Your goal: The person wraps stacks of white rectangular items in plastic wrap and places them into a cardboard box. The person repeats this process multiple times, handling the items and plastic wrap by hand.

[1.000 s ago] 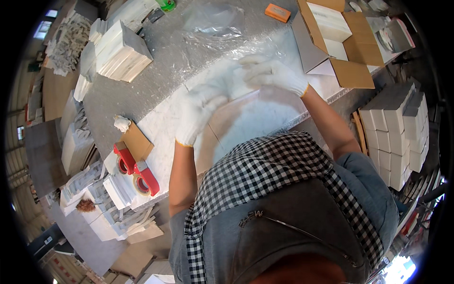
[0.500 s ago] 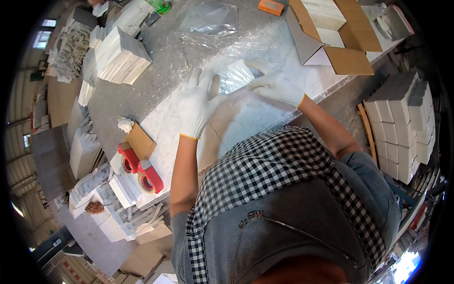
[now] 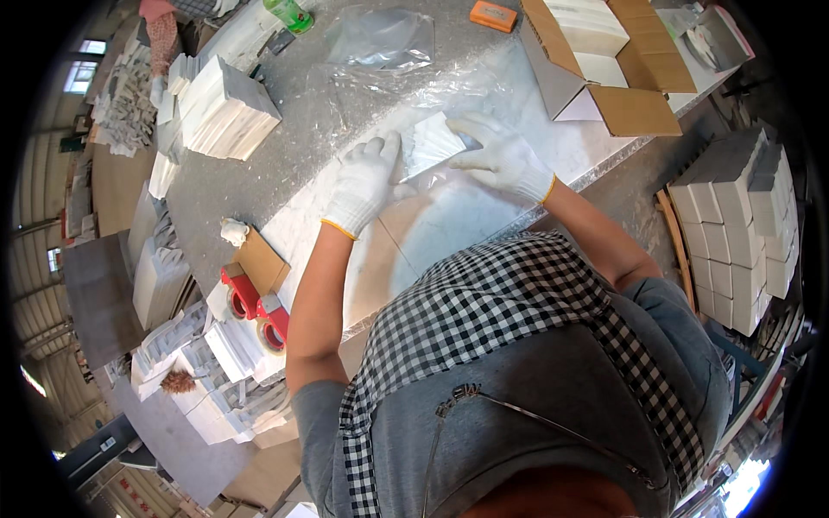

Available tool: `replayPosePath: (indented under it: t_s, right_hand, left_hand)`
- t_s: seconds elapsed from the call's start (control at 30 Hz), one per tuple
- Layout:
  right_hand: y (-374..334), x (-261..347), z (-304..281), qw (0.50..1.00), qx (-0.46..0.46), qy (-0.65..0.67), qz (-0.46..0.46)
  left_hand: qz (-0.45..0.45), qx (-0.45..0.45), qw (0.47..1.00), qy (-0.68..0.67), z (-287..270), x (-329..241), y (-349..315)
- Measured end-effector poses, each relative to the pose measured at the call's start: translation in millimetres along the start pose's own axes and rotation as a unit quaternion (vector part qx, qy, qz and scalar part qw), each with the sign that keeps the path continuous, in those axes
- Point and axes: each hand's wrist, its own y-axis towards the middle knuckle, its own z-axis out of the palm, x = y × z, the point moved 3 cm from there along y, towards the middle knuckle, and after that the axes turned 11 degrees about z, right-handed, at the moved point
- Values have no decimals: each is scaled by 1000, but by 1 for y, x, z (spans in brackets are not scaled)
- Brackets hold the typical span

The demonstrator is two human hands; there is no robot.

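Note:
A small white rectangular tile with grey streaks lies on the pale marble slab, between my two hands. Thin clear plastic film is spread around and beyond it. My left hand, in a white knit glove with a yellow cuff, is by the tile's left edge. Its fingers are curled together and its thumb points along the near edge; what they pinch, if anything, is hidden. On the other side my right hand, gloved alike, has thumb and forefinger apart around the tile's right end.
An open cardboard box holding white pieces stands far right. Stacked tiles sit at the left, near a green bottle. Red tape dispensers lie near left. Beyond the right edge is a pallet stack. A co-worker's sleeve shows top left.
My left hand has shifted slightly left, its spread fingers now drawn together. My right fingers have opened around the tile's end, and the tile's face shows less glare. A co-worker's arm has appeared top left.

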Motion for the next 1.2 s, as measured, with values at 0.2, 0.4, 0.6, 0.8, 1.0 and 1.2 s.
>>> replayPosePath:
  t_s: [0.2, 0.4, 0.6, 0.8, 1.0, 1.2]
  right_hand:
    - [6, 1, -2, 997, -44, -42, -44]
    - [7, -4, 3, 996, -26, -81, 14]
    - [1, -17, 0, 992, -48, -76, 85]
    - [-5, -34, 8, 988, 16, 13, 155]
    - [20, -43, 26, 919, 73, 177, 345]
    - [47, -39, 44, 887, 213, 185, 365]
  left_hand:
    - [47, -36, 997, -54, -2, 13, 2]
    - [28, -48, 998, 30, 16, 8, 6]
    - [40, -80, 993, 82, 12, -5, -2]
    - [19, -52, 997, 61, 8, -14, -5]
    - [6, -208, 976, -62, 34, 7, -19]
    - [-339, -98, 767, -536, 76, 59, -19]
